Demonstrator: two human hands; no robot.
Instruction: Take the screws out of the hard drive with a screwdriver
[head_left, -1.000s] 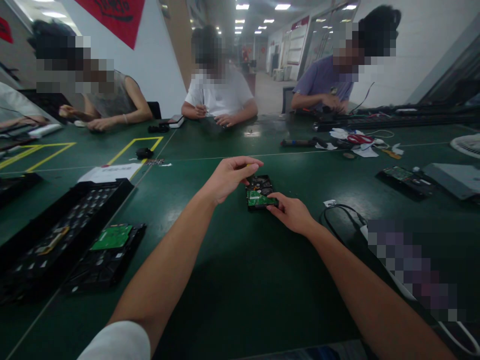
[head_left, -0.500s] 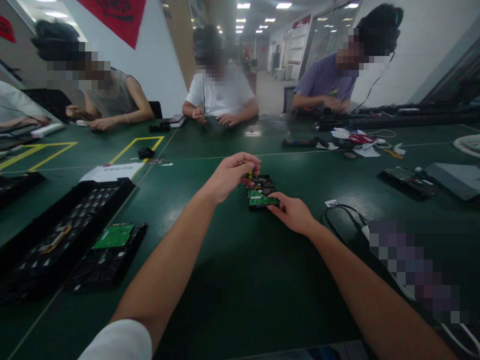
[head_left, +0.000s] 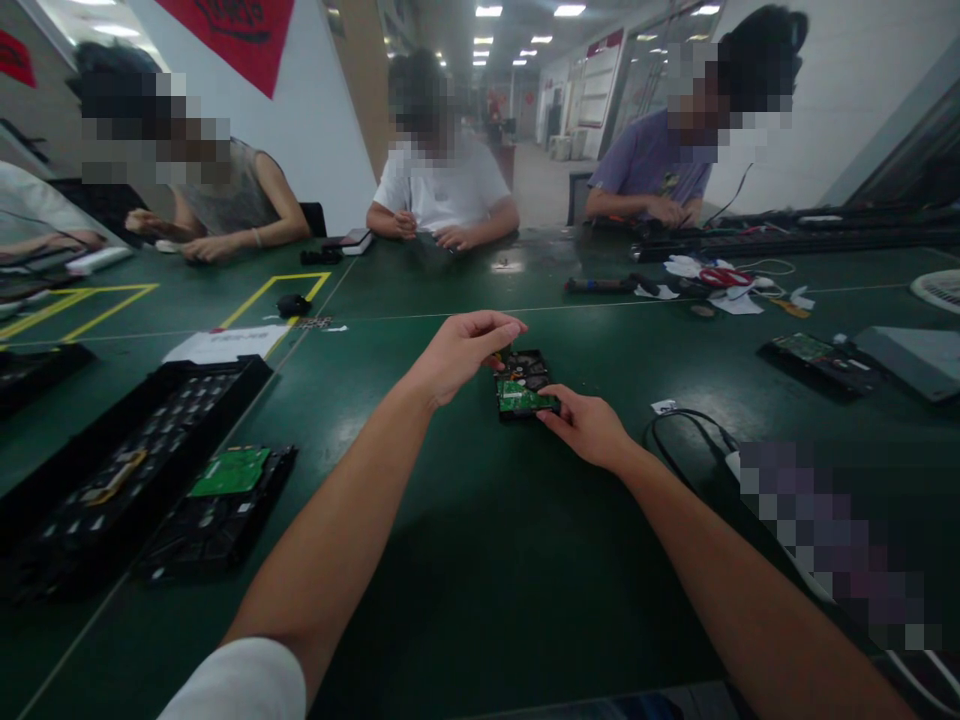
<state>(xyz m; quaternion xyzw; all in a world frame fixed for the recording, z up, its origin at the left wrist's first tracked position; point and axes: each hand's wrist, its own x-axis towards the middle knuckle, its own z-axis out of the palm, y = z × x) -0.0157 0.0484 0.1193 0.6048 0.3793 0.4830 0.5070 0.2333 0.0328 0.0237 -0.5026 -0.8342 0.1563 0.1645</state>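
A hard drive (head_left: 529, 373) with a green circuit board (head_left: 516, 397) on its near half lies on the green table in front of me. My right hand (head_left: 581, 422) grips its near right side between thumb and fingers. Over the drive's far left corner, my left hand (head_left: 472, 352) is closed in a pinch around a small screwdriver (head_left: 496, 359). Only a bit of its yellow handle shows below the fingers; the tip is hidden.
Left on the table are a long black tray (head_left: 142, 440) and another hard drive (head_left: 225, 505). To the right lie a black cable (head_left: 679, 412), a third drive (head_left: 814, 362) and a grey box (head_left: 911, 358). Several people sit across the table, working with their hands.
The fingers of my left hand have turned and closed more around the screwdriver, and less of its yellow handle shows. My right hand and the hard drive have stayed in place.
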